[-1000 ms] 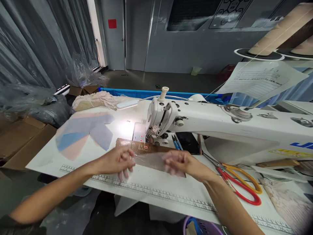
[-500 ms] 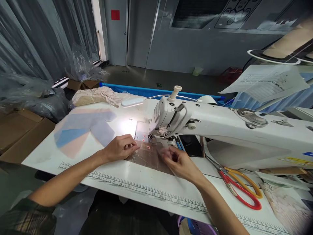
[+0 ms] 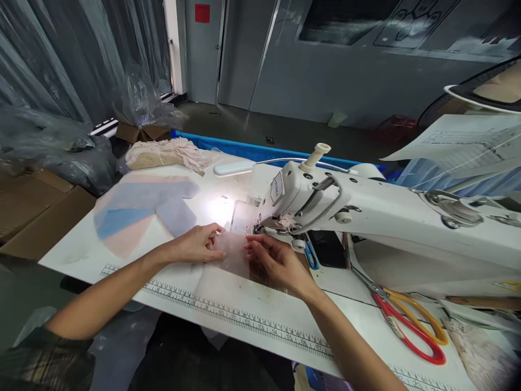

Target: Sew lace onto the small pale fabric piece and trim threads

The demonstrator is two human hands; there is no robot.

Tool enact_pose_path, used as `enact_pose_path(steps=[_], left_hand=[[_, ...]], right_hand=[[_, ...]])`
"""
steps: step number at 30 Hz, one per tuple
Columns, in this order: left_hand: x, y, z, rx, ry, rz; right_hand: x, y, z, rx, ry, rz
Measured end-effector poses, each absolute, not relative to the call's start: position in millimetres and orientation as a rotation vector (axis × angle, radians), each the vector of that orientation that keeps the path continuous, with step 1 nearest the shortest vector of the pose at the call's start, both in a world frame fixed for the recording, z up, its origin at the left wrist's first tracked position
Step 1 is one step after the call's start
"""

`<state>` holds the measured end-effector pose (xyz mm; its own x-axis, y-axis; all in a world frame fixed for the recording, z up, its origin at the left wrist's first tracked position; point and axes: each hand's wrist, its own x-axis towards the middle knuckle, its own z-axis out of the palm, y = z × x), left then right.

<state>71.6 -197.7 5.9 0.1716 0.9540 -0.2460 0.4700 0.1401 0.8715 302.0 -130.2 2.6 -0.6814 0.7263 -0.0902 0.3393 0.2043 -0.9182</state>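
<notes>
Sheer fabric piece lies flat on bench just before sewing machine needle. Left hand and right hand pinch its edges, grips narrow, holding it. Both hands closer to the needle than 0.5 s ago.

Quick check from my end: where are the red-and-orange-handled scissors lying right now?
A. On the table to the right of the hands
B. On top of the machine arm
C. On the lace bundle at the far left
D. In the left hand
A: the scissors lie flat on the table, right of the right hand, in front of the sewing machine, untouched.
</notes>
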Motion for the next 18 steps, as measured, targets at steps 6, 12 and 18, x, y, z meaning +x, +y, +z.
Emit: enact_pose_path(steps=[6,12,18], left_hand=[[73,-194,-2,1.465,1.53,0.712],[78,-188,-11,1.461,1.689,0.881],[74,-185,-18,1.505,1.649,0.85]], right_hand=[[327,-132,-23,-0.596,-2.673,0.388],[324,-110,-31,-0.737,-2.758,0.129],[329,-105,-32,-0.717,-2.7,0.354]])
